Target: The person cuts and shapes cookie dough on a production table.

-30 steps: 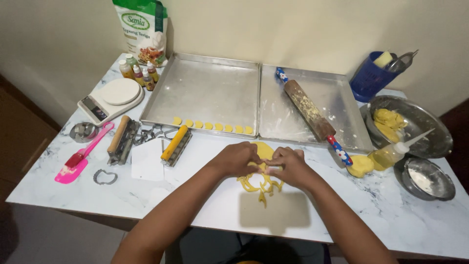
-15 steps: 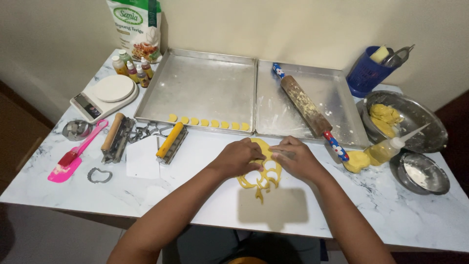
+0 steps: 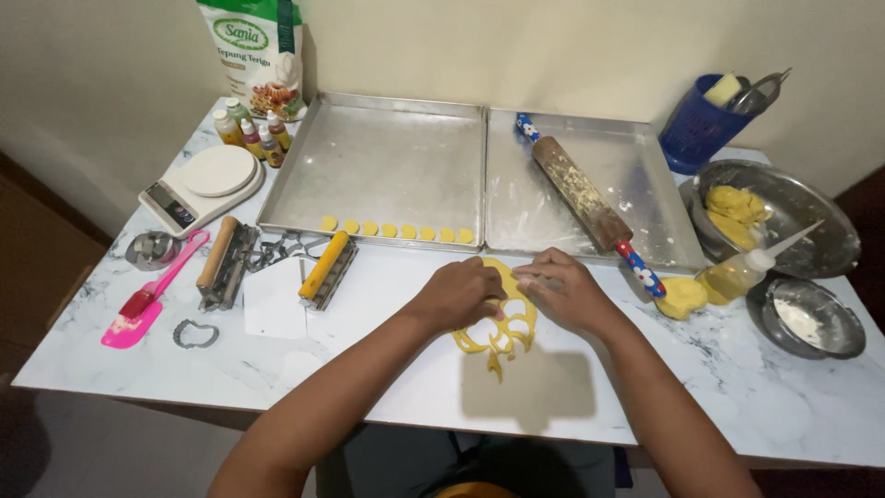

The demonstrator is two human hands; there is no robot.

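White-green flour bag [image 3: 258, 55] stands behind small bottles [image 3: 249, 134].

A marble table [image 3: 811, 406] carries two metal trays side by side against the wall. The left tray [image 3: 387, 157] holds a row of small yellow discs [image 3: 396, 230] along its near edge; the right tray [image 3: 645, 166] has a floury rolling pin [image 3: 581, 198] lying slantwise across it. A flour bag [image 3: 251, 51] stands at the back left, with small bottles [image 3: 251, 136] and a white scale [image 3: 201, 187] before it. Near the left edge lie a pink spatula [image 3: 147, 300], two rollers [image 3: 226, 260] [image 3: 327, 267] and metal cutters [image 3: 194, 334]. To the right are a blue cup [image 3: 698, 129], a bowl of dough [image 3: 779, 217], a squeeze bottle [image 3: 742, 274], a dough lump [image 3: 682, 297] and a flour bowl [image 3: 811, 318].
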